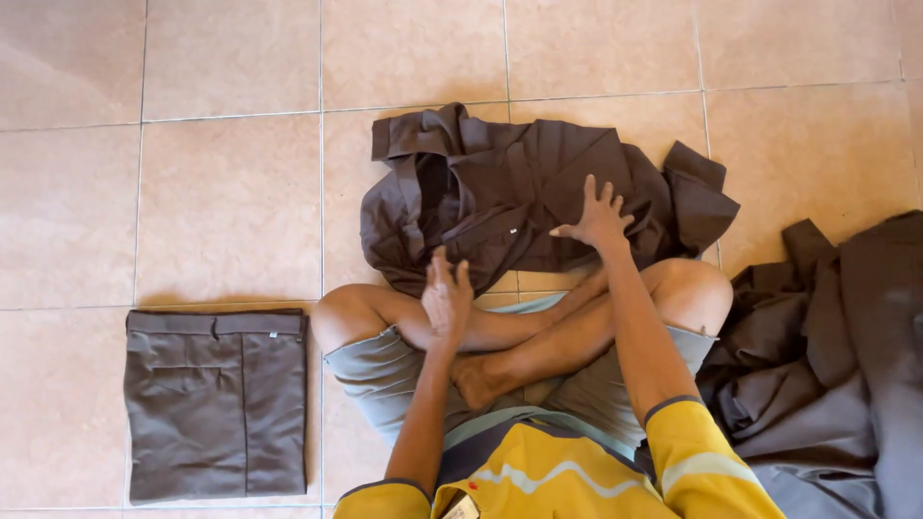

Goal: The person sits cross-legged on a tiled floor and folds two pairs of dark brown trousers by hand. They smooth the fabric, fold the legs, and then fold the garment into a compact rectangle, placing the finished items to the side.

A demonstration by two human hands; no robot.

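- Head view: one crumpled dark brown garment (538,197) lay on the tiled floor (231,202), just beyond the crossed legs.
- Right hand (598,219) pressed flat on it, fingers spread.
- Left hand (447,293) hovered at its near edge, fingers loose, gripping nothing.
- One folded pair of trousers (216,404) lay left of it; one grey heap (827,365) lay right.

Glossy salmon-pink tiled floor (231,202), thin pale grout lines (square grid), soft even light
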